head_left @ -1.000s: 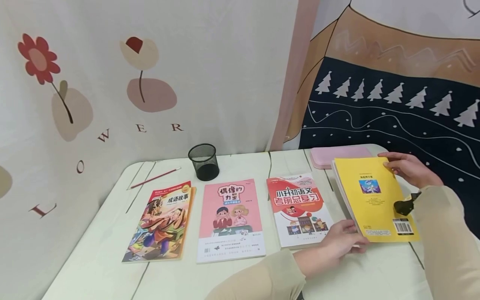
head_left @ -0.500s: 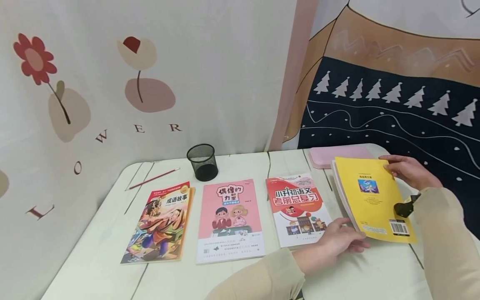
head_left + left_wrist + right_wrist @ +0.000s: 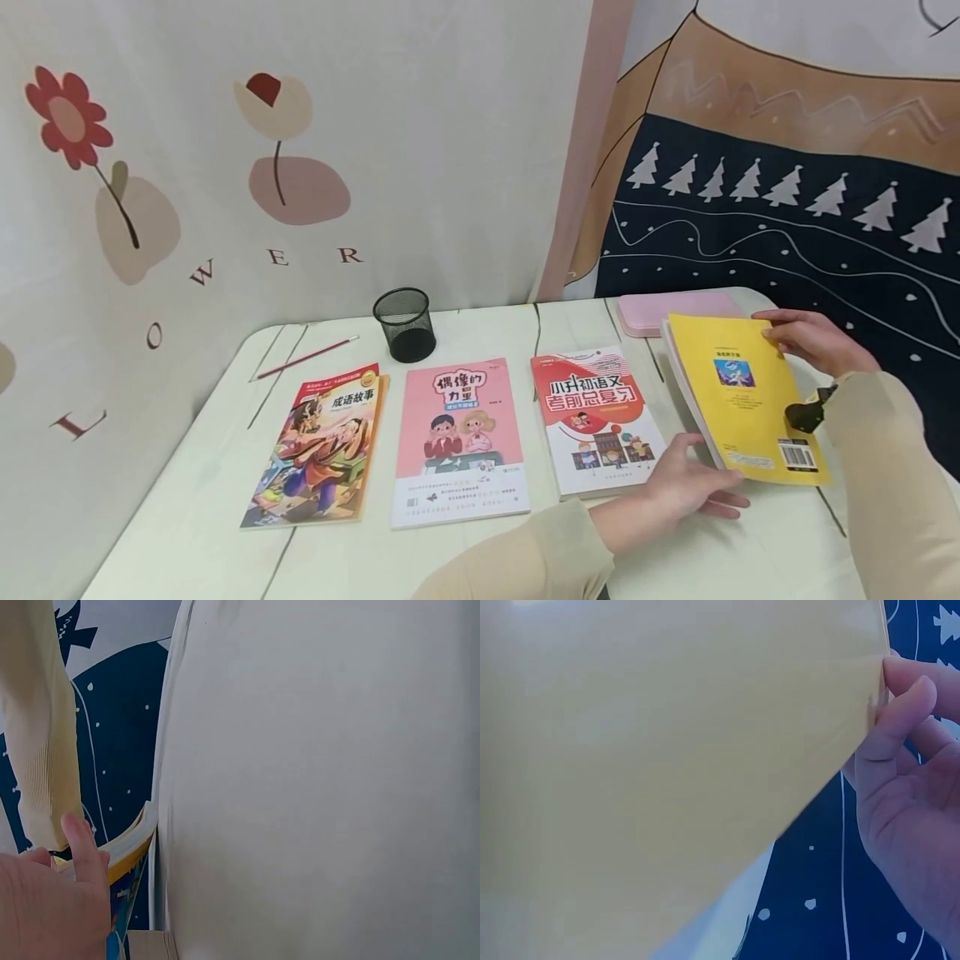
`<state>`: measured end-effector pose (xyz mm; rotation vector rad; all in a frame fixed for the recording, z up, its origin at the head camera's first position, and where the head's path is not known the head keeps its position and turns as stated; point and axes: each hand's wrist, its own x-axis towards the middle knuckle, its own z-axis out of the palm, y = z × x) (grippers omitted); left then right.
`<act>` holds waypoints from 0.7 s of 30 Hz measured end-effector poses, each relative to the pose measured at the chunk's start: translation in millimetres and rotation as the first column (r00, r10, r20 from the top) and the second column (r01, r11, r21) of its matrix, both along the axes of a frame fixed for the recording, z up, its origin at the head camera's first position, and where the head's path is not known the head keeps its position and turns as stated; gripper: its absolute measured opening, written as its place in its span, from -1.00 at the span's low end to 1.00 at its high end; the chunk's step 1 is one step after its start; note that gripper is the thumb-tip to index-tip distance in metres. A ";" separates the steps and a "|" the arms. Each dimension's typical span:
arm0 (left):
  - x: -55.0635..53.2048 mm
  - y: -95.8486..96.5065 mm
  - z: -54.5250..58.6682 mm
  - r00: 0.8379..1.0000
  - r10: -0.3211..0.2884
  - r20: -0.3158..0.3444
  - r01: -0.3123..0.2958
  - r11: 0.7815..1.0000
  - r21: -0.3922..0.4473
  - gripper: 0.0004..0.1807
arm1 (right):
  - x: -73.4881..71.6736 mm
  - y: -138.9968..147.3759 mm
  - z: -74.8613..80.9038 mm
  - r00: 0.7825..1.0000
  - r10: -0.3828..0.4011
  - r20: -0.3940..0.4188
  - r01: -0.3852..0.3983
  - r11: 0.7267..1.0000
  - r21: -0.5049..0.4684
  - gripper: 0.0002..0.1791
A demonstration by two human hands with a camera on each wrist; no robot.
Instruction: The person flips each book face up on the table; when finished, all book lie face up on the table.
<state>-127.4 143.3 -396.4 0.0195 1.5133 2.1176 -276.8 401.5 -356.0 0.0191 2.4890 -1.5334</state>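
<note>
A yellow book (image 3: 738,400), its back cover with a barcode facing up, is held tilted at the table's right side. At its upper right edge my right hand (image 3: 813,340) pinches it between thumb and fingers; the right wrist view shows the thumb (image 3: 907,712) on the cover. My left hand (image 3: 693,483) holds the lower left corner, its index finger against the bottom edge and the thumb by the spine. In the left wrist view, the page edges (image 3: 131,838) show beyond that hand (image 3: 56,900); its thumb is hidden there.
To the left lie a red-and-white book (image 3: 596,421), a pink book (image 3: 461,442) and a storybook (image 3: 318,450). Behind them stand a black mesh pen cup (image 3: 405,325) and a red pencil (image 3: 307,357). A pink case (image 3: 675,310) lies behind the yellow book.
Both hands stay at the yellow book, which has shifted and tilted only slightly. My left hand's fingers have moved a little at the lower corner. The other books have not moved.
</note>
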 end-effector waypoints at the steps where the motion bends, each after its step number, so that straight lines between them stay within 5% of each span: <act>1: 0.1 0.0 -0.1 1.000 0.011 0.001 -0.011 1.000 -0.009 -0.49 | -0.3 -0.6 -0.1 1.000 0.004 0.000 -0.004 1.000 0.007 -0.47; 13: 2.6 -2.9 2.5 0.997 -0.030 -0.077 0.020 0.993 -0.117 -0.58 | -1.4 -3.6 1.7 1.000 0.019 -0.018 -0.019 1.000 0.002 -0.59; 21: 2.6 -1.6 3.8 0.996 0.031 -0.087 -0.045 0.985 -0.167 -0.62 | -1.7 -5.6 1.4 0.999 0.035 -0.017 -0.033 0.995 0.091 -0.48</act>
